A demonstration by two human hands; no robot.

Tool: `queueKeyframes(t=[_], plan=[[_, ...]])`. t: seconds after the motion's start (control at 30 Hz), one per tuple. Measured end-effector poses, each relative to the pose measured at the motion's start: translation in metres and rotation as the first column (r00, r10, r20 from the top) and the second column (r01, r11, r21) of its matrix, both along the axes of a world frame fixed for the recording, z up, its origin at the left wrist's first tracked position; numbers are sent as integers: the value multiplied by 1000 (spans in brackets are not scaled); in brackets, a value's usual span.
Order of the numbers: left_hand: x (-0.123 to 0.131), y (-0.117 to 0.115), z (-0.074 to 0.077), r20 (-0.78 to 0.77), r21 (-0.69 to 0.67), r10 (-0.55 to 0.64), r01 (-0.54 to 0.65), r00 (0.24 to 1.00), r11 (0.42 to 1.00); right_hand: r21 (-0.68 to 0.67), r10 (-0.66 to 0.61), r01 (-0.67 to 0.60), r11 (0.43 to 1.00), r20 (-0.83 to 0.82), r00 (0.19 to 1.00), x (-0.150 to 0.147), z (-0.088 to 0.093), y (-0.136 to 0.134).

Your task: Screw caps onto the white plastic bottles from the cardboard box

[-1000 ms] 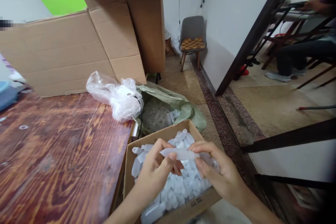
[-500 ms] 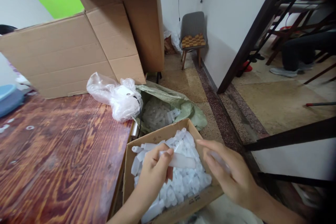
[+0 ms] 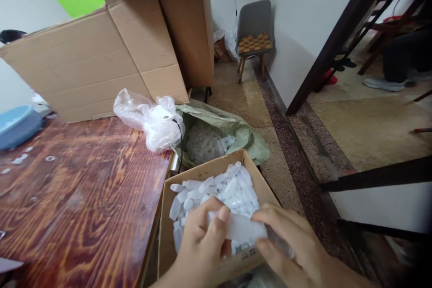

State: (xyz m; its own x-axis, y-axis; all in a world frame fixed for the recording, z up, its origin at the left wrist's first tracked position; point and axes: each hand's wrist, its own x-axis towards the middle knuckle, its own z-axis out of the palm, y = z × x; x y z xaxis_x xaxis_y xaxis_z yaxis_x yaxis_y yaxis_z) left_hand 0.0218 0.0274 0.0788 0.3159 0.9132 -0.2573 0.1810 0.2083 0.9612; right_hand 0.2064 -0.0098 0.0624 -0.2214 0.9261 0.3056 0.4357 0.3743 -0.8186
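Observation:
My left hand (image 3: pixel 205 234) is closed around a translucent white plastic bottle (image 3: pixel 241 227), thumb along its side. My right hand (image 3: pixel 297 243) has its fingers at the bottle's right end and also holds a clear plastic piece (image 3: pixel 283 246), partly covered by the fingers. Whether that piece touches the bottle I cannot tell. Under both hands stands an open cardboard box (image 3: pixel 166 234), filled with many similar translucent bottles (image 3: pixel 232 186).
Left of the box is a wooden table (image 3: pixel 94 180) with a blue basin (image 3: pixel 20 126), a plastic bag (image 3: pixel 158 132) and a large cardboard carton (image 3: pixel 84 67). A green sack (image 3: pixel 249 141) with clear pieces lies behind the box. Farther off are a chair (image 3: pixel 254 22) and a seated person's leg (image 3: pixel 398 58).
My right hand has moved left, its fingers now at the bottle's end, where there was a gap before. The bottle has come slightly lower and nearer. The view has shifted a little.

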Motion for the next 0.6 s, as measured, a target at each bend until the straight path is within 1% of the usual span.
queueKeyframes(t=[0.03,0.07,0.1,0.13,0.17,0.2,0.23,0.27,0.3,0.33,0.37,0.4,0.43,0.47,0.5,0.53,0.6], plan=[[-1,2,3,-44,129,-6,12,999,992,-136,-24,10,991,-103,994,-1,-3,1],[-3,8,5,-110,273,-5,35,994,962,-271,-72,16,963,-196,978,-2,-6,2],[-5,18,6,-193,409,24,58,981,911,-395,-139,16,918,-285,948,-2,-10,4],[-7,32,5,-282,525,77,87,956,847,-504,-220,0,864,-376,900,-2,-14,6],[-8,49,3,-384,599,163,111,909,793,-589,-304,-36,807,-467,831,-2,-17,8],[-8,66,-2,-459,652,283,102,842,751,-643,-372,-93,761,-549,748,-1,-20,10],[-7,81,-9,-526,669,351,121,775,734,-667,-422,-153,729,-614,667,0,-23,11],[-5,93,-17,-571,685,397,151,718,713,-676,-457,-198,710,-656,601,2,-25,12],[-2,100,-26,-641,675,406,226,652,703,-680,-481,-218,700,-675,559,5,-26,12],[2,102,-36,-738,616,360,352,570,705,-685,-501,-214,697,-678,538,9,-27,10],[7,98,-46,-835,504,246,506,493,700,-692,-522,-190,697,-670,528,13,-28,8],[11,91,-56,-890,403,129,621,437,672,-701,-541,-158,696,-656,527,17,-29,5],[16,80,-66,-921,315,25,706,389,634,-708,-555,-122,696,-638,534,22,-31,2],[20,69,-76,-936,247,-55,760,348,600,-709,-561,-85,700,-619,549,27,-33,-1],[23,59,-85,-942,202,-105,790,318,579,-707,-561,-46,706,-597,573,32,-35,-4],[26,51,-93,-949,164,-133,804,287,571,-701,-554,-6,713,-569,608,37,-38,-6],[29,41,-105,-959,107,-153,808,237,579,-676,-530,90,731,-481,698,45,-43,-10]])
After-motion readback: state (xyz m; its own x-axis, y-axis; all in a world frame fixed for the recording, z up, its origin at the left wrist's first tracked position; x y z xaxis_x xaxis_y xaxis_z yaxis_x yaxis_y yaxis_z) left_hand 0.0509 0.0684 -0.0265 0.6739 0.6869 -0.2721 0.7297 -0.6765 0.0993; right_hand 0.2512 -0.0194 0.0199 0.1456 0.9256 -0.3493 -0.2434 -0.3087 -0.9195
